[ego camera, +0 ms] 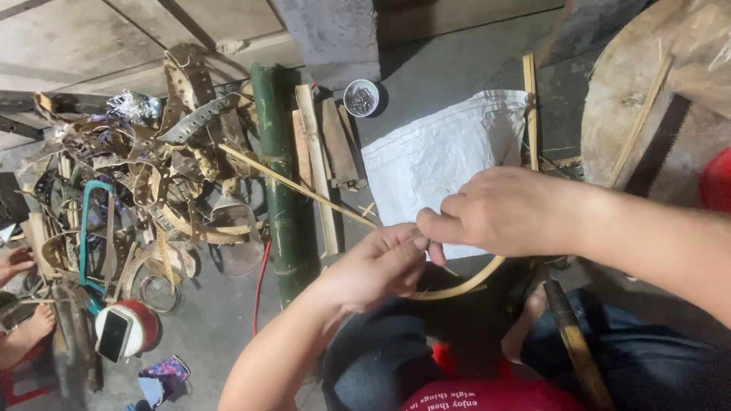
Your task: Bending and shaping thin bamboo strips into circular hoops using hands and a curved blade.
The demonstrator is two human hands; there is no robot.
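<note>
Concrete floor (pixel 426 84), grey, worn; wooden boards along the far edge.

Your left hand (pixel 377 266) is closed, fingers curled, pinching a thin bamboo strip (pixel 304 188). Your right hand (pixel 495 209) is closed too, thumb and forefinger pinched on the same strip, just beside and touching the left-hand fingertips. The strip runs from the pinch point away and to the left of both hands, over the floor. A curved section of strip (pixel 468 283) bends below the right hand, towards your lap.

Ref. positions:
- Beyond the hands: white woven sack (pixel 434 152), flat on the floor.
- Further beyond the left hand: small round tin (pixel 362 97) w/ dark small parts inside; can't tell what kind.
- Left of the left hand: green bamboo pole (pixel 282 183), lying flat, w/ split bamboo pieces (pixel 320 160) beside it.
- Far left: tangled pile of punched strips (pixel 145 183).
- Below that pile: red round container (pixel 133 326) w/ a phone on top.
- Right of the right hand: large round wooden slab (pixel 632 99) w/ a hand saw (pixel 670 144) resting on it.
- Far left edge: another person's bare feet (pixel 23 304).
</note>
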